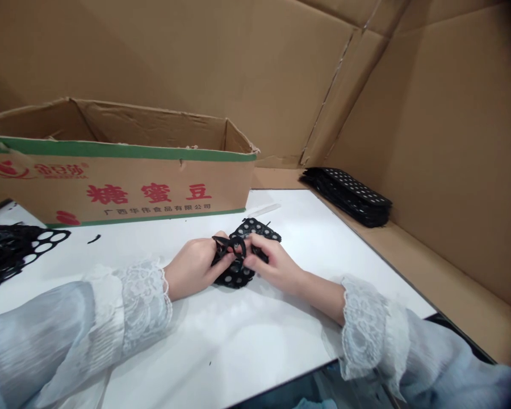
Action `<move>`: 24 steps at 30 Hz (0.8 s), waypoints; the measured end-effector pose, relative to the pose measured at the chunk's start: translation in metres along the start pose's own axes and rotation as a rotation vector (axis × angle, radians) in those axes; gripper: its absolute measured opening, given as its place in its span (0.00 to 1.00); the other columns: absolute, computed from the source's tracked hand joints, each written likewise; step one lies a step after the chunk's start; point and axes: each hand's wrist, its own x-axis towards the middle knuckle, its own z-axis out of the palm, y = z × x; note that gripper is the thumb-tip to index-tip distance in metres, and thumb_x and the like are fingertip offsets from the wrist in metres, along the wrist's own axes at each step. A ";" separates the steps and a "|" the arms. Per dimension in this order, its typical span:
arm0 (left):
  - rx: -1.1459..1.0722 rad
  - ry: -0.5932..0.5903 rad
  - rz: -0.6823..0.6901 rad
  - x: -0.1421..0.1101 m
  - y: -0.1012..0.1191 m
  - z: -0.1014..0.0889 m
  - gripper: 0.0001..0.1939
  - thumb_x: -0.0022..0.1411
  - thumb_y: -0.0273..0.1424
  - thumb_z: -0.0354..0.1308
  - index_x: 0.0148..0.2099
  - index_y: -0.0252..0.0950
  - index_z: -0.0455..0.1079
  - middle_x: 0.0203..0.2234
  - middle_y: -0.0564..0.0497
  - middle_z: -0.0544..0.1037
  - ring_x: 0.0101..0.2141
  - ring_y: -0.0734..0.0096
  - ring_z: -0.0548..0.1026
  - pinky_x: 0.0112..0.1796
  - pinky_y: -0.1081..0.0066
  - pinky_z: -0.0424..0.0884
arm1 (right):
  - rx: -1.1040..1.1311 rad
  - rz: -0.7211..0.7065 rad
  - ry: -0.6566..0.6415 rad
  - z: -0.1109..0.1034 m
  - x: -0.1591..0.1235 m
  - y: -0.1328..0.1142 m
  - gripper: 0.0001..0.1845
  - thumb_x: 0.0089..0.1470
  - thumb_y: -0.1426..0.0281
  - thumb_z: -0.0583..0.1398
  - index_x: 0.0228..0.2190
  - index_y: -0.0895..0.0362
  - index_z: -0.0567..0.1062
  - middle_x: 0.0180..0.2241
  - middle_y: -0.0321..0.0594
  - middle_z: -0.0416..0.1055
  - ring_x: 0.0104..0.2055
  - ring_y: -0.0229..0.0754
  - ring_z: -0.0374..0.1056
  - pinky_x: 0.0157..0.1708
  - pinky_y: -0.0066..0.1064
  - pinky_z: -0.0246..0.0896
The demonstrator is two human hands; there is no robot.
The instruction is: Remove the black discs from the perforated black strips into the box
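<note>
Left grip (198,262) and right grip (276,262) pinch dotted piece (238,278); strip (235,242) sticks up, maybe not done. Holey scraps (8,253) left. Stack (344,193) right: done or waiting, can't tell.

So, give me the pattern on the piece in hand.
The black piece has pale round spots; see the head view.

Perhaps a workshop, cardboard walls (174,57), white worktable (276,341)

Matt cardboard box (153,173), smooth tabletop (238,335)
</note>
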 end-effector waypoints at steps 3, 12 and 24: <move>0.003 0.037 0.007 0.000 0.000 0.002 0.11 0.62 0.33 0.44 0.32 0.34 0.61 0.24 0.53 0.68 0.22 0.76 0.69 0.24 0.76 0.63 | 0.164 0.124 -0.013 0.001 0.003 0.002 0.24 0.56 0.53 0.39 0.27 0.58 0.62 0.20 0.32 0.53 0.20 0.31 0.48 0.18 0.24 0.46; -0.022 0.086 0.086 -0.003 -0.001 0.002 0.06 0.58 0.33 0.48 0.33 0.35 0.59 0.27 0.52 0.70 0.25 0.74 0.70 0.27 0.74 0.65 | -0.155 -0.056 -0.066 -0.001 -0.003 -0.005 0.10 0.51 0.63 0.55 0.28 0.57 0.61 0.23 0.32 0.58 0.25 0.32 0.54 0.25 0.25 0.50; -0.064 0.046 0.089 -0.001 0.000 0.000 0.07 0.55 0.31 0.50 0.29 0.36 0.55 0.25 0.51 0.69 0.24 0.72 0.68 0.26 0.73 0.63 | -0.297 -0.046 -0.090 0.002 -0.006 -0.004 0.06 0.50 0.69 0.53 0.30 0.56 0.58 0.25 0.33 0.60 0.25 0.33 0.56 0.25 0.25 0.50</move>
